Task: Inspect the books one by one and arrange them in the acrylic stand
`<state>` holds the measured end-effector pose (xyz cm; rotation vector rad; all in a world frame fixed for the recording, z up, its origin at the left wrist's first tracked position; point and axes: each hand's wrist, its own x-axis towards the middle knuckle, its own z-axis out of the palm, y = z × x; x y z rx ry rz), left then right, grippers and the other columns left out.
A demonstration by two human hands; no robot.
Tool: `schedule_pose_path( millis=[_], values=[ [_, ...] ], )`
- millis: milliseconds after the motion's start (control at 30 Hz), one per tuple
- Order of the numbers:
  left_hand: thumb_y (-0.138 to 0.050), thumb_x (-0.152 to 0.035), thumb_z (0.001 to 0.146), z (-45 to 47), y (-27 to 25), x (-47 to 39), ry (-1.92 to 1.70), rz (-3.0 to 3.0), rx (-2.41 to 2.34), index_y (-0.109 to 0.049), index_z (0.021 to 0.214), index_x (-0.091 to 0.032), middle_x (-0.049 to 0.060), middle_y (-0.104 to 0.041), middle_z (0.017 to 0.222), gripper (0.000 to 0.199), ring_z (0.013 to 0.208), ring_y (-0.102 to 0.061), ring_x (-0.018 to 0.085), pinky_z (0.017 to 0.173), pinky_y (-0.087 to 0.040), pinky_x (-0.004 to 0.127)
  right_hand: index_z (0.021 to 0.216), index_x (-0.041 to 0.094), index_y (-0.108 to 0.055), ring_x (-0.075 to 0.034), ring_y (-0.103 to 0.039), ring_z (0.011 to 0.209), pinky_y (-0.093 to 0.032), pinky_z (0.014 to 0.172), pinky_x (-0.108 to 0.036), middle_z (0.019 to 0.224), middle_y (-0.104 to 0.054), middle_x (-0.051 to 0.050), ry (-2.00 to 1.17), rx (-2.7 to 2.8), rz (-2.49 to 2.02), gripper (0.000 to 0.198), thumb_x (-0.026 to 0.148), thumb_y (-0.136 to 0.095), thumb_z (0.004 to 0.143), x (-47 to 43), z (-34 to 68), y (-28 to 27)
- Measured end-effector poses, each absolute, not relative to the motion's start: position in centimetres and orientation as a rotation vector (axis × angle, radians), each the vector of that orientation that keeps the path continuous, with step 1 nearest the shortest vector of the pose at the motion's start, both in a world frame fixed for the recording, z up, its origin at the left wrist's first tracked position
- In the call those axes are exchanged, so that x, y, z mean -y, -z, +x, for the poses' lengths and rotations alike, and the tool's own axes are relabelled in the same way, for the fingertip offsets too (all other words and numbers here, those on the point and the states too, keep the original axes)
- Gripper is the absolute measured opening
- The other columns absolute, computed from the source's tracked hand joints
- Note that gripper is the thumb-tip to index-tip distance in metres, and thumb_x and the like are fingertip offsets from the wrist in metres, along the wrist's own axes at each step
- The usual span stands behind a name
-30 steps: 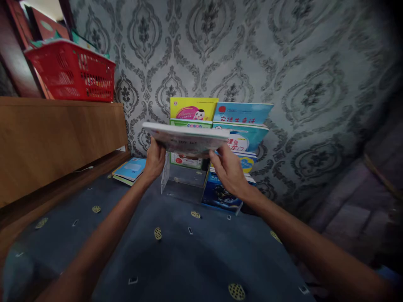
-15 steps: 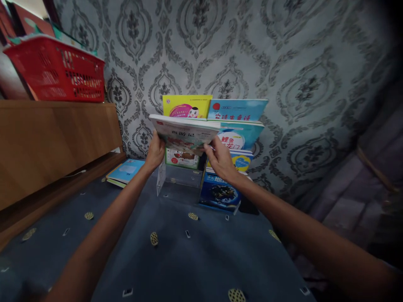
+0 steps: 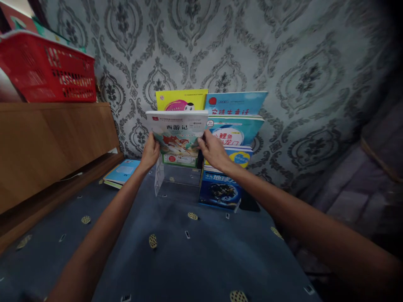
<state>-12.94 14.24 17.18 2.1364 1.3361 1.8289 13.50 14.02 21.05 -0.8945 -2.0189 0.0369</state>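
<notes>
Between my two hands a thin picture book [image 3: 178, 134] stands nearly upright, its illustrated cover facing me. My left hand [image 3: 151, 152] is closed on its left edge, and my right hand [image 3: 213, 150] grips its right edge. The book is in front of the left column of a clear tiered book rack [image 3: 179, 178]. Behind it a yellow book [image 3: 182, 97] shows its upper part, and below its lower edge a green-bordered book [image 3: 180, 160] peeks out. To the right, the rack holds blue books [image 3: 236, 102] and, at the bottom, a dark blue book with a globe [image 3: 220, 191].
Several books [image 3: 121, 173] lie stacked on the dark patterned cloth [image 3: 189, 260] at the left. A red plastic basket [image 3: 59, 69] stands on a wooden cabinet [image 3: 59, 142]. Patterned wallpaper [image 3: 192, 54] rises behind the rack, and a curtain-like fabric [image 3: 352, 184] hangs at right.
The held book has tipped from a slanted, flatter pose to nearly upright, so its cover shows fully. Both hands keep hold of it. The view has shifted slightly.
</notes>
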Motion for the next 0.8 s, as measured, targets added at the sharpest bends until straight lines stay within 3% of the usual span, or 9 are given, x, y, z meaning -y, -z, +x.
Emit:
schedule_pose_path(
  millis=[100,200,333,433,633,800],
  values=[
    [-0.045,-0.025,0.1,-12.9,-17.2,-14.6,-1.829,2.115,-1.374,-0.049,0.114,-0.022,0.007,-0.061,0.107,0.015,0.101,-0.061,0.02,0.1,-0.05,0.041,0.094,0.022,-0.055,-0.029,-0.063,0.079,-0.05,0.072,-0.042,0.083,-0.067,-0.01,0.09,2.044,-0.994,0.015,0.033,-0.045,0.092,-14.3,13.6,-22.2],
    [-0.043,-0.022,0.098,-12.6,-17.5,-14.7,-1.818,2.147,-1.423,-0.048,0.107,-0.022,0.006,-0.06,0.101,0.01,0.099,-0.061,0.021,0.099,-0.05,0.041,0.111,0.02,-0.057,-0.031,-0.063,0.083,-0.052,0.073,-0.044,0.089,-0.07,-0.011,0.194,2.019,-0.977,0.025,0.03,-0.051,0.089,-14.1,13.7,-23.2],
    [-0.043,-0.017,0.096,-12.4,-17.9,-14.9,-1.8,2.168,-1.527,-0.046,0.1,-0.023,0.005,-0.059,0.093,0.008,0.097,-0.061,0.022,0.1,-0.048,0.042,0.149,0.022,-0.033,-0.035,-0.063,0.101,-0.054,0.081,-0.051,0.118,-0.067,-0.015,0.317,1.952,-0.934,0.062,0.029,-0.051,0.09,-13.5,13.7,-24.2],
    [-0.044,-0.014,0.092,-12.4,-18.1,-15.1,-1.774,2.184,-1.602,-0.048,0.097,-0.023,0.006,-0.061,0.094,0.011,0.099,-0.061,0.024,0.1,-0.048,0.043,0.157,0.025,-0.022,-0.037,-0.057,0.115,-0.054,0.085,-0.052,0.135,-0.055,-0.016,0.443,1.933,-0.954,0.071,0.029,-0.05,0.092,-13.2,13.5,-24.8],
    [-0.047,-0.013,0.086,-12.4,-18.0,-14.7,-1.562,2.16,-1.853,-0.053,0.105,-0.019,0.013,-0.065,0.104,0.02,0.109,-0.063,0.03,0.103,-0.048,0.048,0.145,0.021,-0.043,-0.037,-0.052,0.113,-0.054,0.075,-0.046,0.128,-0.053,-0.018,0.629,1.974,-1.02,0.057,0.02,-0.05,0.089,-13.3,13.4,-25.1],
    [-0.051,-0.015,0.086,-11.8,-17.5,-14.2,-1.585,2.118,-1.855,-0.048,0.122,-0.017,0.014,-0.066,0.112,0.036,0.111,-0.064,0.03,0.102,-0.05,0.05,0.138,0.022,-0.053,-0.035,-0.051,0.109,-0.049,0.079,-0.045,0.123,-0.055,-0.016,0.783,1.981,-0.998,0.048,0.017,-0.045,0.091,-13.5,13.3,-24.7]
  ],
)
